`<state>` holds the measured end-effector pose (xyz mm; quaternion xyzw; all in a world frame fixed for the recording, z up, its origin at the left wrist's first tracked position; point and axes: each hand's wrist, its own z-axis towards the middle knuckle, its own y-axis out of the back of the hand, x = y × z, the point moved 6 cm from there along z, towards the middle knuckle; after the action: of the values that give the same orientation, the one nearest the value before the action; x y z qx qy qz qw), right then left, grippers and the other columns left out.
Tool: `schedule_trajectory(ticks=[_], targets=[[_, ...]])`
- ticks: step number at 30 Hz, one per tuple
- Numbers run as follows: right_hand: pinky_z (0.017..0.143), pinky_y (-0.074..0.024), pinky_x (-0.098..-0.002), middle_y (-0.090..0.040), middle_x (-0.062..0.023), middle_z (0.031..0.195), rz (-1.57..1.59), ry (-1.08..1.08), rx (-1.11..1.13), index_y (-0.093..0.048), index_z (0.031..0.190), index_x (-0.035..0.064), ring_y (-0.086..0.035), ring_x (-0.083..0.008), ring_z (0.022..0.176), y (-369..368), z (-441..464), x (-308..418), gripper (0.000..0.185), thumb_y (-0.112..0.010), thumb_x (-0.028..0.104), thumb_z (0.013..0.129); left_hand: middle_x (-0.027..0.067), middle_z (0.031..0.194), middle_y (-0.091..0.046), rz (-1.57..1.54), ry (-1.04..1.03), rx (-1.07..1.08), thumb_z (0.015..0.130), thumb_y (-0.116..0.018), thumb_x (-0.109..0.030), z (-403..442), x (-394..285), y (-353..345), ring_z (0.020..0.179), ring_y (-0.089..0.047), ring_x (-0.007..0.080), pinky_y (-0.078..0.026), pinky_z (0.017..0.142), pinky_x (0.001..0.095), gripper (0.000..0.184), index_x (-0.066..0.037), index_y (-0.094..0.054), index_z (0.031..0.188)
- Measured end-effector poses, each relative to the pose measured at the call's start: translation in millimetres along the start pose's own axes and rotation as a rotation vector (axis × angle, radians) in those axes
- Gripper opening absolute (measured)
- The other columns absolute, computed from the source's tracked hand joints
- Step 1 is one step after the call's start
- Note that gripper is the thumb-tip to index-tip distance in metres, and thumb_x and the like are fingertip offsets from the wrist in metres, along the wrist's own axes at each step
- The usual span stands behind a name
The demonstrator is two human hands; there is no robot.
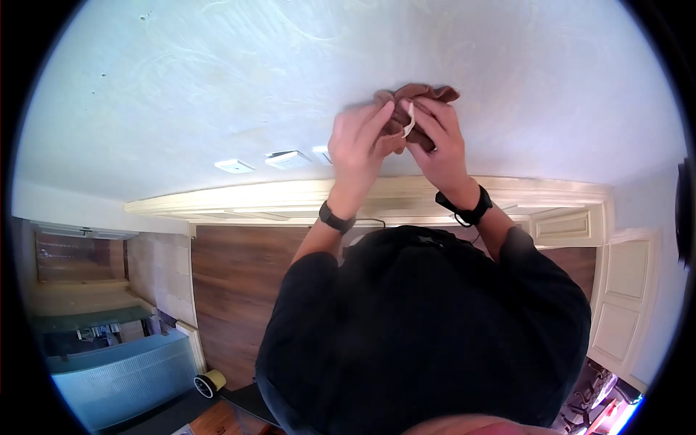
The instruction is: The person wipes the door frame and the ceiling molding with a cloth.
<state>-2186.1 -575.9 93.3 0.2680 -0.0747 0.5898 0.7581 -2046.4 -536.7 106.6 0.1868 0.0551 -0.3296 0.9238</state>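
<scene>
A crumpled brown cloth (426,91) is bunched between my two hands, close in front of a pale wall (239,80); whether it touches the wall I cannot tell. My left hand (355,139) has its fingers closed on the cloth's left side. On the other side, my right hand (444,143) pinches the folds. A narrow white strip (409,120), like a label, hangs out between the hands. Black bands circle both wrists.
White switch plates or sockets (288,159) sit on the wall left of my hands. Below runs a cream cabinet ledge (283,194). Wooden floor (239,279) lies beneath. A yellow cup-shaped container (210,382) is at lower left, and a cream panelled door (622,304) at right.
</scene>
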Motion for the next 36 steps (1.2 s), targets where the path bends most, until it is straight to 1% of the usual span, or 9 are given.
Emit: schedule_trajectory(ticks=[9,10,13,17,22,25,30,33,36], targets=[[0.085,-0.0479,-0.0358,-0.055,-0.0132,0.117,-0.119,-0.133,-0.083,-0.063,0.117,0.005,-0.054,-0.0307,0.105,30.5,-24.3,-22.2,0.057,-0.068,-0.012,0.063,0.0045,0.099,-0.063,-0.155,0.032,0.067,0.064,-0.08,-0.015,-8.5,-10.3,-47.5,0.088,-0.059,0.0263,-0.049,0.074,0.0356,0.05,-0.011,-0.067,0.112],[0.086,-0.0477,-0.0349,-0.055,-0.0127,0.116,-0.098,-0.173,-0.094,-0.063,0.118,0.0059,-0.053,-0.0302,0.106,28.4,-34.6,-28.0,0.059,-0.067,-0.013,0.063,0.004,0.099,-0.066,-0.149,0.038,0.091,0.052,-0.078,-0.003,-14.6,-10.6,-51.5,0.087,-0.06,0.0242,-0.051,0.071,0.0334,0.058,-0.01,-0.067,0.109],[0.085,-0.0477,-0.034,-0.055,-0.0117,0.114,-0.075,-0.236,-0.137,-0.063,0.12,0.0069,-0.053,-0.0294,0.105,14.4,-54.8,-35.7,0.061,-0.067,-0.013,0.063,0.0041,0.098,-0.065,-0.136,0.058,0.143,0.054,-0.079,-0.005,-28.3,-5.3,-52.3,0.087,-0.06,0.0244,-0.052,0.071,0.0334,0.055,-0.01,-0.068,0.109],[0.086,-0.0475,-0.0336,-0.055,-0.0111,0.114,-0.054,-0.182,-0.113,-0.063,0.121,0.0074,-0.053,-0.0287,0.104,-4.5,-56.4,-28.1,0.061,-0.067,-0.013,0.064,0.0061,0.101,-0.063,-0.109,0.094,0.179,0.062,-0.081,-0.014,-37.0,4.6,-40.2,0.09,-0.058,0.0268,-0.05,0.074,0.0357,0.052,-0.008,-0.066,0.112],[0.085,-0.0479,-0.0344,-0.055,-0.0113,0.115,0.001,-0.09,-0.128,-0.064,0.118,0.0066,-0.054,-0.0282,0.102,-10.4,-31.1,-16.2,0.06,-0.07,-0.011,0.061,0.0072,0.102,-0.064,-0.055,0.08,0.089,0.06,-0.078,-0.004,-12.9,-1.6,-18.3,0.091,-0.058,0.0252,-0.05,0.073,0.0331,0.052,-0.007,-0.068,0.11],[0.083,-0.0483,-0.032,-0.054,-0.0104,0.115,-0.025,-0.101,-0.189,-0.064,0.12,0.0058,-0.055,-0.026,0.103,3.4,-13.4,-10.9,0.057,-0.073,-0.008,0.066,0.0067,0.103,-0.063,-0.084,0.074,0.037,0.059,-0.077,0.0,8.5,-13.0,-17.7,0.093,-0.057,0.0242,-0.05,0.074,0.0324,0.053,-0.008,-0.068,0.111],[0.082,-0.0488,-0.0337,-0.054,-0.0123,0.116,-0.122,-0.084,-0.263,-0.063,0.119,0.004,-0.055,-0.0275,0.1,48.3,-8.0,-20.3,0.057,-0.073,-0.008,0.063,0.0063,0.103,-0.062,-0.228,0.049,0.038,0.06,-0.08,-0.005,20.8,-32.6,-57.4,0.093,-0.057,0.0237,-0.05,0.075,0.0333,0.054,-0.009,-0.067,0.112],[0.083,-0.0482,-0.0332,-0.054,-0.0121,0.116,-0.174,-0.094,-0.259,-0.063,0.12,0.0052,-0.054,-0.0277,0.102,66.1,-35.9,-47.6,0.058,-0.07,-0.01,0.065,0.0072,0.1,-0.062,-0.254,0.05,0.131,0.065,-0.073,-0.003,2.2,-40.3,-89.7,0.091,-0.058,0.0274,-0.049,0.076,0.0381,0.05,-0.01,-0.066,0.114],[0.083,-0.0475,-0.032,-0.054,-0.011,0.115,-0.193,-0.168,-0.225,-0.064,0.122,0.0076,-0.053,-0.0273,0.102,67.2,-64.3,-61.8,0.06,-0.066,-0.012,0.066,0.0072,0.1,-0.061,-0.284,0.065,0.154,0.063,-0.073,-0.003,-22.0,-42.0,-107.7,0.09,-0.057,0.0274,-0.049,0.074,0.0378,0.051,-0.01,-0.066,0.113]])
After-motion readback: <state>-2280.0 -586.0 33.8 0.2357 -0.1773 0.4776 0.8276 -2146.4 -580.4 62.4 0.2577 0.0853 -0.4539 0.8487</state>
